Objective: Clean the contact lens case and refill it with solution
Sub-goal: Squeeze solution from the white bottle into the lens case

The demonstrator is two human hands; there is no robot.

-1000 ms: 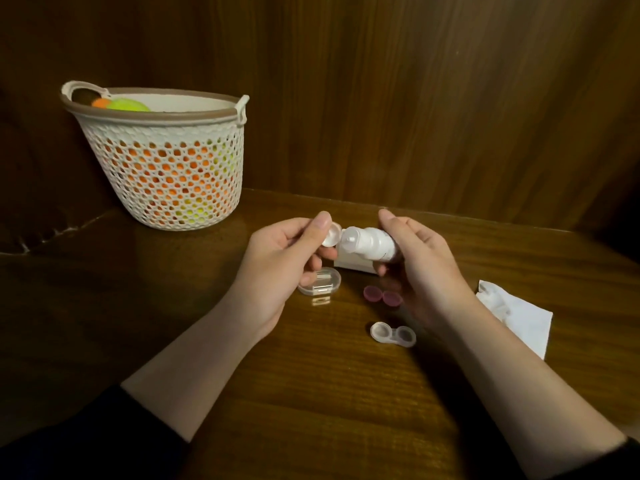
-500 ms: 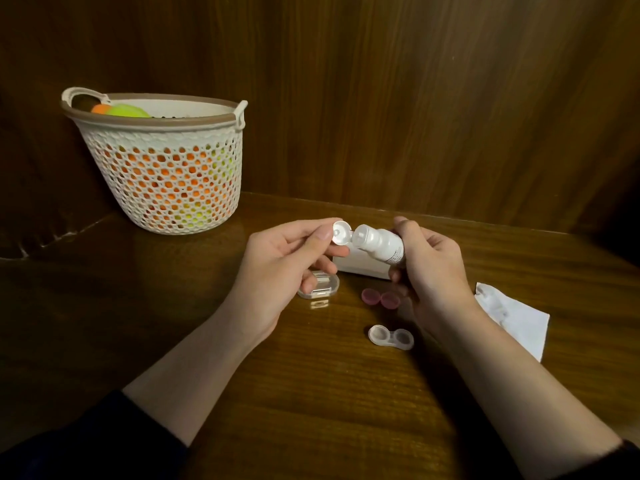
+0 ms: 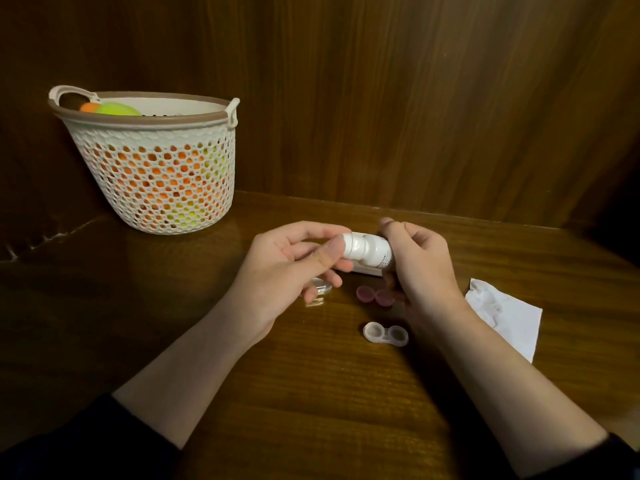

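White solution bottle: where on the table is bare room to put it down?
Bare wood lies between the white mesh basket and the left hand, and near the table's front edge. It is crowded around the clear lens case, pink caps and white tissue.

A single wide-angle camera on my head looked forward and down, close over my left hand and right hand, across the wooden table toward the panelled wall.
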